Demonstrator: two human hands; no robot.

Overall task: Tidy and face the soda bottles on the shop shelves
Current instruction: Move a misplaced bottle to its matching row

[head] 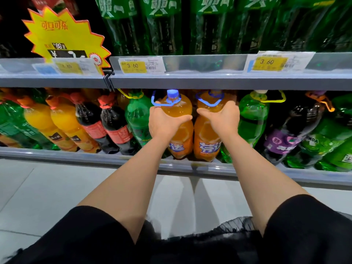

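Hands on two orange soda bottles, side by side on lower shelf (pixel 190 165). Left hand (pixel 163 121) grip curled round left orange bottle (pixel 178 119) at shoulder; right hand (pixel 222 119) grip curled round right orange bottle (pixel 206 138). Green bottles (pixel 251 115) flank both.

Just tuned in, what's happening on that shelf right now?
A person is facing the big orange soda bottles on the lower shelf. The left hand grips the shoulder of the left orange bottle, and the right hand grips the right orange bottle beside it. Both stand upright at the shelf front, labels facing out, between a green bottle and another green bottle.
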